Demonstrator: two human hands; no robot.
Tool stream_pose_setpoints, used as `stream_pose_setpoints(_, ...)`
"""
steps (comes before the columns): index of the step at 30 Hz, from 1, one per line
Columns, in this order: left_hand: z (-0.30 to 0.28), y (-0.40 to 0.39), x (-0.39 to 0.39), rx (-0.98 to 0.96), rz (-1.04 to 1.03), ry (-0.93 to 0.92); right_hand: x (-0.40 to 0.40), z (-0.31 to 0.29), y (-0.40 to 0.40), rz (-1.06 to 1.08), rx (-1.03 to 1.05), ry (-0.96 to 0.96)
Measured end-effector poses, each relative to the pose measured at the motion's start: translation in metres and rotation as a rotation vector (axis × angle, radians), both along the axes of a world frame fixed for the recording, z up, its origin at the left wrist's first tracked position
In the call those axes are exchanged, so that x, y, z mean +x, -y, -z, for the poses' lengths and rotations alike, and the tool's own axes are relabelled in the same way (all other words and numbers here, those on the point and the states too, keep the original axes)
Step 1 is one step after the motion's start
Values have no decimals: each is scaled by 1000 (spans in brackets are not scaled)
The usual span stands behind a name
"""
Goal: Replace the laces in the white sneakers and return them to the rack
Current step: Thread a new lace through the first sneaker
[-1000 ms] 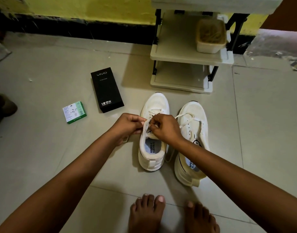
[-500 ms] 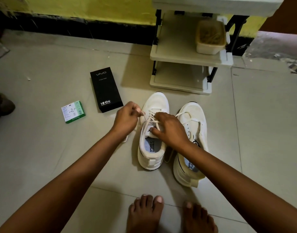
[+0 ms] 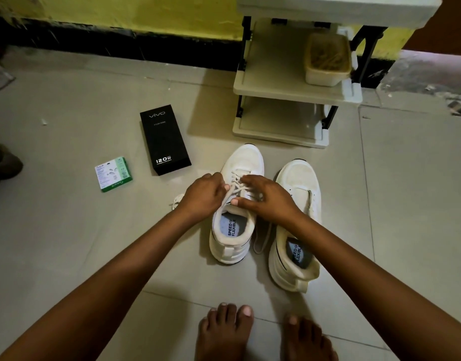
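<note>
Two white sneakers sit side by side on the tiled floor [image 3: 67,256], centre of frame, toes pointing to the rack [image 3: 289,91] at upper centre-right. The left-hand sneaker [image 3: 237,230] has white laces [image 3: 237,185] crisscrossed over the tongue, w/ a blue insole reading "SPEED FLEXIBLE". The right-hand sneaker [image 3: 297,225] looks cream-white w/ a black sole line; a loose lace end [image 3: 262,241] droops between the two. Left hand [image 3: 204,195] has fingers curled, pinching a lace at the sneaker's left edge. Right hand [image 3: 265,198] lies over the eyelets, fingers bent on the laces, thumb pressing the tongue. A black vivo box [image 3: 165,139] & a small green box [image 3: 114,173] lie left of centre. A beige tub [image 3: 327,59] sits on the rack shelf.
</note>
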State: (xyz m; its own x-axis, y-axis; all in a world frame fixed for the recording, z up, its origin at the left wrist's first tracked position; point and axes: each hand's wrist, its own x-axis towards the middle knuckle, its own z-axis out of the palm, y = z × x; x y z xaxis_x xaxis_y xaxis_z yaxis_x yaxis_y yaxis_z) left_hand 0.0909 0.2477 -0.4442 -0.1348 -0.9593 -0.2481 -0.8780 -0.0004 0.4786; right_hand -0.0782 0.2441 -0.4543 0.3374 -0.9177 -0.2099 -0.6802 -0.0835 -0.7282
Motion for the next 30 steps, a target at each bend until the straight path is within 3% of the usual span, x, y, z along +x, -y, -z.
stream_pose_setpoints(2, -5, 3, 0, 88, -37, -151, -1, 0, -1, -1, 3, -8)
stream_pose_setpoints(5, -30, 4, 1, 283, -353, -874, -2, 0, -3, -16, -15, -28)
stream_pose_setpoints(7, -49, 13, 10, 255, -535, -1347, -3, 1, -3, -27, -31, -43)
stream_pose_setpoints(8, -58, 19, 17, 212, -563, -1471, -3, 1, -3, -25, -33, -45)
stream_pose_setpoints(10, -64, 28, 25, 127, -544, -1371, -3, 1, -3, -14, -19, -34)
stream_pose_setpoints(18, -4, -2, 1, 37, -62, -178, -2, 2, -2, -9, -12, -39)
stream_pose_setpoints(20, 0, -7, -3, 60, -80, -153, -2, 1, -2, -15, -15, -49)
stream_pose_setpoints(24, -1, -6, 0, 95, -30, -371, -2, 1, -3, -24, -18, -52)
stream_pose_setpoints(30, 10, 2, 11, -2, 5, -268, -2, 0, -3, -22, -6, -55)
